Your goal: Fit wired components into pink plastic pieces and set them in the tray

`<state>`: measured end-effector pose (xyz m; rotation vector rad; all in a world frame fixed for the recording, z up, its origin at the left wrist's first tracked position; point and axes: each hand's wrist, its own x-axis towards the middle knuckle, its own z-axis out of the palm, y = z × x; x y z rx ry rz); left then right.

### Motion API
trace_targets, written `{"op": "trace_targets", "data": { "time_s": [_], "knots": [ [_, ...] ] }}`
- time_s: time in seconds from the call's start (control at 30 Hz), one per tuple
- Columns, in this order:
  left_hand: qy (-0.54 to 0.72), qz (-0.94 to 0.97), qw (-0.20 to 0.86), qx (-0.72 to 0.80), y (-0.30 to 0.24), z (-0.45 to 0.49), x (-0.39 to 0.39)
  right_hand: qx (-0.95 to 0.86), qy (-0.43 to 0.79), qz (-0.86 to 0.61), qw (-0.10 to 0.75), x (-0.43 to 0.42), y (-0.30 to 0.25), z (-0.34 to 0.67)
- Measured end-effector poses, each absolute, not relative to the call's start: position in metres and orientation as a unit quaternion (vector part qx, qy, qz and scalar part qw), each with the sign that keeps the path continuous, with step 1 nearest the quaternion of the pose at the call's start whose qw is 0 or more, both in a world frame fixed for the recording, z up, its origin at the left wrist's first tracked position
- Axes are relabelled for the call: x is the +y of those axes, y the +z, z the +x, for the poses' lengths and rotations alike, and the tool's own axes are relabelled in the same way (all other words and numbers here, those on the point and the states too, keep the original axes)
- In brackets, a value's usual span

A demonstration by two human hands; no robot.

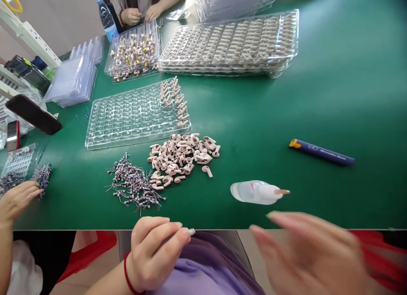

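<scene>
My left hand (155, 252) is closed in a pinch above my lap at the table's front edge. From its fingertips pokes the pale stem end of what looks like an earbud shell (191, 231); the rest is hidden. My right hand (314, 252), smeared by motion, has its thumb and fingers apart and holds nothing. Closest to it lies a squeeze bottle (252, 192) of clear liquid, on its side with the nozzle pointing right. A pile of pinkish earbud shells (178, 155) sits beside a heap of small wired components (133, 182).
A clear tray (127, 116) holds shells at its right end. Behind are filled stacked trays (229, 44) and a tray of wired parts (133, 53). A blue cutter (321, 152) lies at right. A co-worker's hand (19, 199) is at left; another person's hands (141, 15) are opposite.
</scene>
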<state>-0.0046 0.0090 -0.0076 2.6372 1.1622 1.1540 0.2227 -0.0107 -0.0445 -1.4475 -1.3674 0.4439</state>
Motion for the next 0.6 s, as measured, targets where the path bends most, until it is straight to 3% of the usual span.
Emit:
{"op": "trace_targets", "data": {
  "time_s": [0.2,0.6],
  "knots": [
    [0.376,0.87,0.037,0.317,-0.012,-0.008,0.002,-0.62,0.405,-0.446,0.502,-0.012,-0.024,0.196],
    [0.366,0.875,0.051,0.313,-0.011,-0.008,0.0,-0.584,0.456,-0.425,0.52,-0.012,-0.019,0.188]
  ]
}}
